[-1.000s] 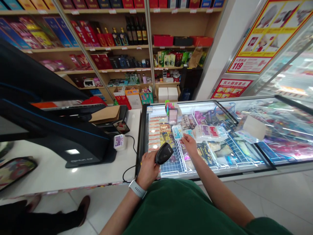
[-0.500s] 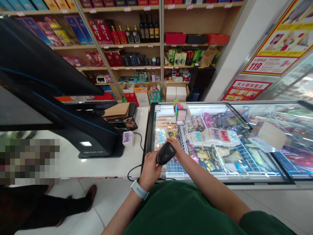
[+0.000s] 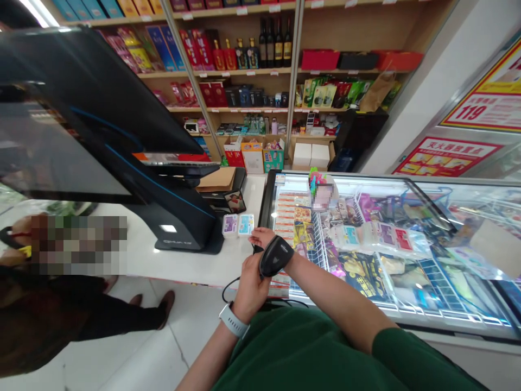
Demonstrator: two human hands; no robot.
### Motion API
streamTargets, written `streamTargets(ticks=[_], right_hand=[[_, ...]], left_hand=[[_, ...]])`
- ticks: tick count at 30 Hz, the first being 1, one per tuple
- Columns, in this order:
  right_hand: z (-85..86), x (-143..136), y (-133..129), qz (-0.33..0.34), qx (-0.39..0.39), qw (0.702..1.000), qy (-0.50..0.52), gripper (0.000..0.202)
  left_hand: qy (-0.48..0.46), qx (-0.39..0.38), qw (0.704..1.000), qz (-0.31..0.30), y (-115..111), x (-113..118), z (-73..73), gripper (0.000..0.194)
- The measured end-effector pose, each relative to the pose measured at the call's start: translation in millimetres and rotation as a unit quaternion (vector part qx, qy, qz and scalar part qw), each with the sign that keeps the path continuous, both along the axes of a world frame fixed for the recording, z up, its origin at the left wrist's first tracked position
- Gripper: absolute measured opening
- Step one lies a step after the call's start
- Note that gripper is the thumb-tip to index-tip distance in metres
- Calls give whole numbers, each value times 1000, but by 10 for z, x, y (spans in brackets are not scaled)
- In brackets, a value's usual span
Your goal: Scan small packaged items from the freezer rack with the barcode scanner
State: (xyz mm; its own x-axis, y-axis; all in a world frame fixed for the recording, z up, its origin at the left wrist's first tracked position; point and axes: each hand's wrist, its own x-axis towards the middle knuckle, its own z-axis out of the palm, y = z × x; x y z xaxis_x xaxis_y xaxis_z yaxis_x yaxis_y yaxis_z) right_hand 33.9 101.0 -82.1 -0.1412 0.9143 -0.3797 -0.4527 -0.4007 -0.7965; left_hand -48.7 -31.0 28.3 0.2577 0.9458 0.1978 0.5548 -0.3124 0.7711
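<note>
My left hand (image 3: 251, 290), with a pale watch strap on its wrist, is closed around the handle of a black corded barcode scanner (image 3: 277, 255). My right arm passes behind the scanner. My right hand (image 3: 264, 237) reaches left over the counter edge, its fingers loosely extended at the near right corner of a white tub with a blue label (image 3: 246, 224). The scanner partly hides this hand. Right beside that tub, on the white counter (image 3: 191, 266), sits a similar tub with a purple label (image 3: 230, 225).
A large black checkout monitor (image 3: 122, 114) stands on the counter at left, with another person (image 3: 101, 309) beyond. A glass-topped freezer (image 3: 366, 182) holding packaged food is at right, several tubs in plastic on its glass. Stocked shelves (image 3: 240, 70) line the back.
My right hand has moved left past the scanner. The blue-labelled tub, earlier over the freezer glass, now sits beside the purple-labelled one. My left hand keeps the scanner; the view has shifted left.
</note>
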Motion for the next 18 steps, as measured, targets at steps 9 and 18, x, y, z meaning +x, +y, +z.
streamTargets(ticks=[9,18], right_hand=[[47,-432,184,53,-23,997,-60,12],[59,-653,313,135,-30,967,-214,29]], left_hand=[[-29,-24,999,39,-9,-184,-15,32],[-39,-27,998,38,8,-289,-84,32]])
